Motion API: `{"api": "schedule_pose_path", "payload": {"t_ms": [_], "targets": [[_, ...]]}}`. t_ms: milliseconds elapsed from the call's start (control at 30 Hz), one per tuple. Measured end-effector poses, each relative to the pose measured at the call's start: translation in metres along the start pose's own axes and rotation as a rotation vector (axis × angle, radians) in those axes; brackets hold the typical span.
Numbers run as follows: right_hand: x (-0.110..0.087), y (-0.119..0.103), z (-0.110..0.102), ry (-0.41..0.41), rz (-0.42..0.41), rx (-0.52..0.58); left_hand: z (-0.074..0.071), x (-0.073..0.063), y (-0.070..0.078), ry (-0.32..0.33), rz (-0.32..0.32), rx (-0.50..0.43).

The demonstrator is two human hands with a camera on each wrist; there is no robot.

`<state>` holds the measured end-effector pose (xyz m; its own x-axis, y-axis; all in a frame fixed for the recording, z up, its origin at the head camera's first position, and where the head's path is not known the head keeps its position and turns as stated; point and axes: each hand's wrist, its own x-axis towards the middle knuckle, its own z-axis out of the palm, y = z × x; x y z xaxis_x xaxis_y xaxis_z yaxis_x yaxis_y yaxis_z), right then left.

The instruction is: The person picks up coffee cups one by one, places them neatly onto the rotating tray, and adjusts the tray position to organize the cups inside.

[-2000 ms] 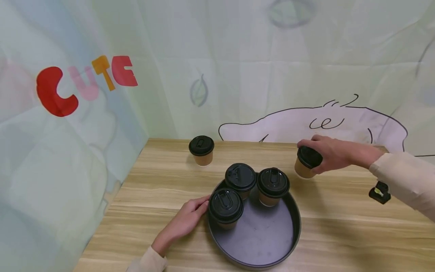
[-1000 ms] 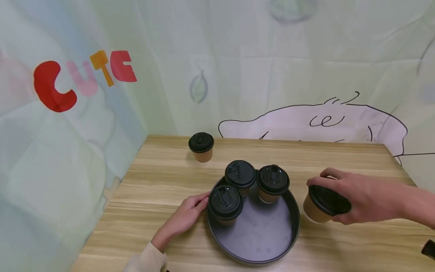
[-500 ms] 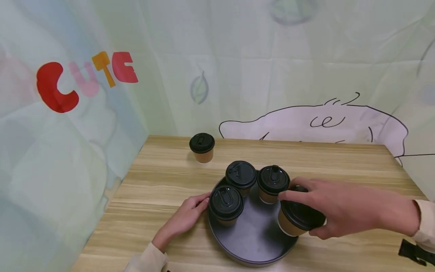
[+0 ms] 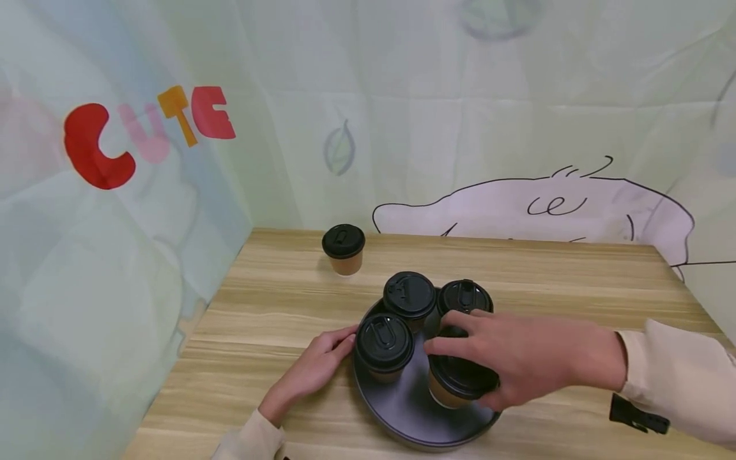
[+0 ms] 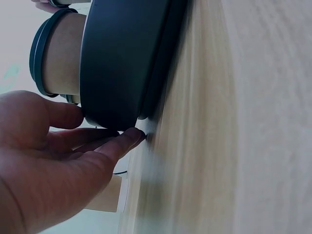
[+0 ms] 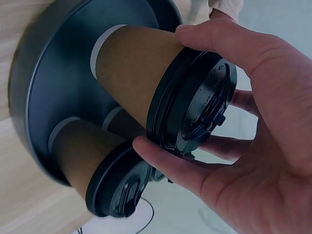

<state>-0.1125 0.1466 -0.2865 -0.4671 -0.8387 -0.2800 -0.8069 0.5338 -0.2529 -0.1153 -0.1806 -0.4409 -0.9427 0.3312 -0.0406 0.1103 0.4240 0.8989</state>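
Note:
My right hand [image 4: 512, 358] grips a lidded paper coffee cup [image 6: 141, 73] around its black lid [image 4: 460, 374], holding it over the right part of a round dark tray [image 4: 405, 409]. Three more lidded cups stand in the tray: a left cup [image 4: 384, 345], a back cup [image 4: 409, 295] and a right cup [image 4: 464, 297], the last partly hidden by my right hand. My left hand [image 4: 315, 367] holds the tray's left side. In the left wrist view its thumb is at the rim and its fingers lie against the tray's outer wall [image 5: 122, 63].
Another lidded cup [image 4: 344, 249] stands on the wooden table [image 4: 259, 326], behind the tray and near the table's back edge. A printed cloth backdrop [image 4: 402, 153] rises behind and along the left side.
My right hand has brought the cup from the back right of the table, leftward and nearer, over the tray. My left hand has stayed at the tray's side.

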Motion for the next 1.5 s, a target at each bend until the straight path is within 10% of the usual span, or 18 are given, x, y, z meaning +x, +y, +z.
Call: {"api": "schedule_pose_path", "payload": {"t_ms": [1500], "targets": [[0.041,-0.007,0.028,-0.137,0.043,-0.012,0.0,0.001,0.0,0.001,-0.004,0.002]]}}
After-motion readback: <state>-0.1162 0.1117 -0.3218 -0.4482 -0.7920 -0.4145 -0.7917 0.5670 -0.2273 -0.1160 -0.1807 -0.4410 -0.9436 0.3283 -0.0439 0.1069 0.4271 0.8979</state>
